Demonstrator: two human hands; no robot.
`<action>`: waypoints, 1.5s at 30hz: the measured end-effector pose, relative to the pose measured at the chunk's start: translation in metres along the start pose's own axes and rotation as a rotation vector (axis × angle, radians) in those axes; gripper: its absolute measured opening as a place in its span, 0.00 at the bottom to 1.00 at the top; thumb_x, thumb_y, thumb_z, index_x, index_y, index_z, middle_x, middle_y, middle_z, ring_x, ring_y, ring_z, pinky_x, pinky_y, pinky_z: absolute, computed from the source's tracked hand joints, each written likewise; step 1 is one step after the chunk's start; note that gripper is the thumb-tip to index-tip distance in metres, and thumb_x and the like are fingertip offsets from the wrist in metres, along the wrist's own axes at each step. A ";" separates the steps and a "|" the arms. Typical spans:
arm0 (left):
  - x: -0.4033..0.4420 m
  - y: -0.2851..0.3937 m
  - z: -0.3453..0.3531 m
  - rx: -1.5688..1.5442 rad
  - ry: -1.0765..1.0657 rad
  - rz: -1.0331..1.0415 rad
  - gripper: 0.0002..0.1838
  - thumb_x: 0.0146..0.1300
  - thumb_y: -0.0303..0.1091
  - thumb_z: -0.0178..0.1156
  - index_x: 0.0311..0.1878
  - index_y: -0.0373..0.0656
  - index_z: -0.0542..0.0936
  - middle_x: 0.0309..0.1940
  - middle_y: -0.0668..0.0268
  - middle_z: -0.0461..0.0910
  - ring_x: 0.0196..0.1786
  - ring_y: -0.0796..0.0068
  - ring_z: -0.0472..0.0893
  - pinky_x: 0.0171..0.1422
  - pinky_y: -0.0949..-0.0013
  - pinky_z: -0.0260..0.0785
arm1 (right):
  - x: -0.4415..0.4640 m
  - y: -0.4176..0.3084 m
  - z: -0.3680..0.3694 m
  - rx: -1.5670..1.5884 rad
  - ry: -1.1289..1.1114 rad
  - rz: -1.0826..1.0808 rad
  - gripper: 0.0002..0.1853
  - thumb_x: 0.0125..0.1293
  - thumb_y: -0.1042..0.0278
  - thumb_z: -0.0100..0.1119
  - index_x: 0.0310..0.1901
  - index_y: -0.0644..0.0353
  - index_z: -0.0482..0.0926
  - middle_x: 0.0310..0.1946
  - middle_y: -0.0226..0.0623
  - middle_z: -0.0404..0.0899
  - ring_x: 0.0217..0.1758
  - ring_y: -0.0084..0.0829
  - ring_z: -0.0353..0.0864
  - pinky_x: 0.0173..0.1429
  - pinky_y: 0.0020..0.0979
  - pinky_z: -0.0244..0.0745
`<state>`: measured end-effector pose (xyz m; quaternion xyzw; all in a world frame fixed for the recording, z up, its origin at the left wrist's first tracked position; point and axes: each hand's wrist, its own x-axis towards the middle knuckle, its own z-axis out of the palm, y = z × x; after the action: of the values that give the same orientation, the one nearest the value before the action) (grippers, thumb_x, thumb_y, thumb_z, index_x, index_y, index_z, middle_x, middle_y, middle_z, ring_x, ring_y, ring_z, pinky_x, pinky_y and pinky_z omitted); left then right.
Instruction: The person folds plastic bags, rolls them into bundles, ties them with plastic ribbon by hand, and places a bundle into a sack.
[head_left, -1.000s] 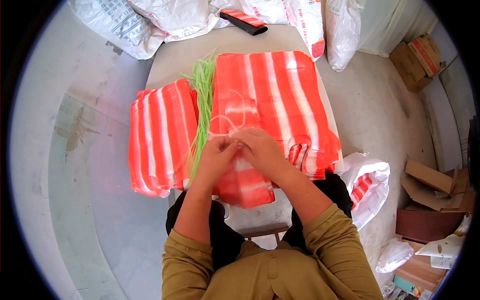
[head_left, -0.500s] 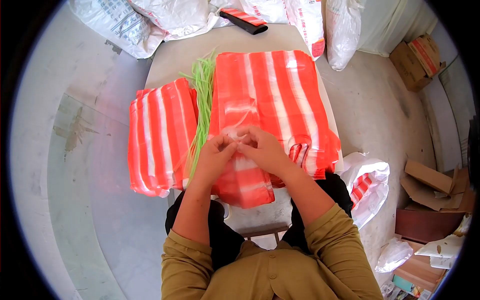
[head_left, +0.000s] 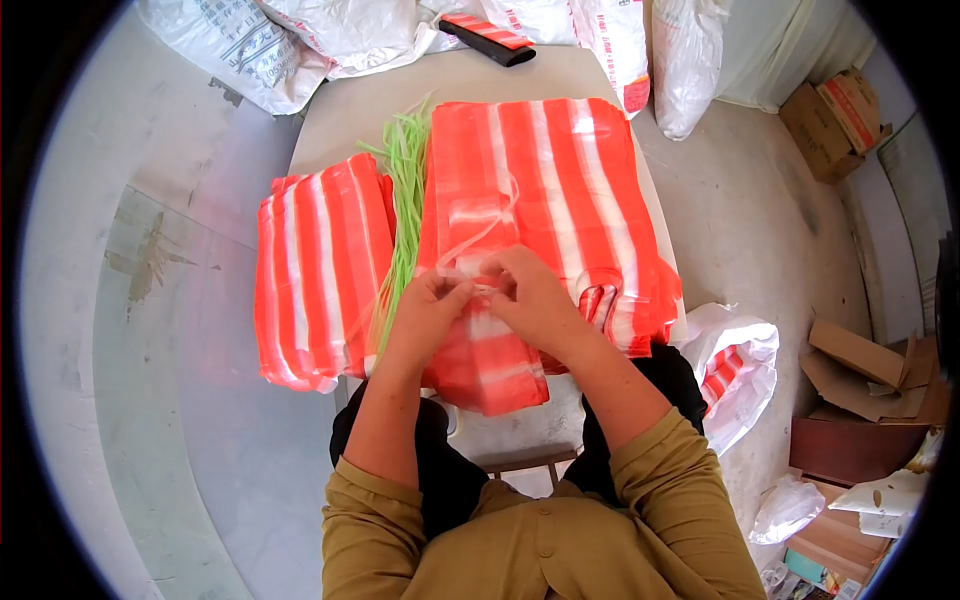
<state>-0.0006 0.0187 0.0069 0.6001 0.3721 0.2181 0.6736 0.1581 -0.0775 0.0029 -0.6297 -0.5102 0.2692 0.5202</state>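
Note:
My left hand (head_left: pixel 432 308) and my right hand (head_left: pixel 532 300) are close together over a folded bundle of red-and-white striped plastic bags (head_left: pixel 500 365). Both hands are closed, thumbs and forefingers pinching a pale, thin plastic strip (head_left: pixel 478 238) across the middle of the bundle. A loose end of that strip curls up past my fingers. Whether it is knotted is hidden by the fingertips. Beneath and behind the bundle lies a large stack of striped plastic sheets (head_left: pixel 560 180). Green plastic strips (head_left: pixel 408 190) lie lengthwise at the left of my left hand.
A smaller striped stack (head_left: pixel 325 270) overhangs the left edge of the table (head_left: pixel 370 90). A black-and-striped roll (head_left: pixel 488 42) lies at the far edge. White sacks (head_left: pixel 350 35) stand behind. An open white bag (head_left: pixel 735 370) sits at the right, with cardboard boxes (head_left: pixel 860 370) beyond.
The loose strip end now rises higher above the bundle in a wider curl. My fingers have shifted slightly, with the right hand a little higher; the stacks stay put.

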 end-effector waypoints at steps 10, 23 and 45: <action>0.005 0.003 -0.001 0.291 0.178 0.117 0.07 0.69 0.29 0.65 0.37 0.36 0.82 0.28 0.68 0.83 0.34 0.81 0.80 0.41 0.72 0.72 | -0.011 -0.016 -0.037 0.044 -0.187 0.219 0.14 0.66 0.76 0.64 0.53 0.65 0.79 0.33 0.34 0.82 0.36 0.26 0.80 0.44 0.29 0.77; 0.022 -0.008 -0.001 0.581 0.371 0.175 0.09 0.66 0.34 0.66 0.37 0.37 0.83 0.31 0.58 0.84 0.33 0.61 0.83 0.43 0.60 0.75 | -0.023 -0.017 -0.066 -0.164 -0.448 0.192 0.11 0.67 0.72 0.66 0.49 0.62 0.84 0.36 0.37 0.86 0.40 0.27 0.85 0.46 0.30 0.78; -0.031 0.011 -0.006 -0.714 -0.086 -0.054 0.34 0.82 0.52 0.44 0.78 0.36 0.61 0.73 0.50 0.72 0.72 0.53 0.75 0.75 0.47 0.70 | -0.014 -0.027 -0.019 0.617 -0.194 0.055 0.36 0.78 0.60 0.58 0.81 0.60 0.55 0.78 0.43 0.63 0.79 0.36 0.65 0.79 0.40 0.63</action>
<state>-0.0227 0.0019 0.0245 0.3258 0.2595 0.2908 0.8614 0.1603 -0.0993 0.0318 -0.4270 -0.4346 0.4838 0.6283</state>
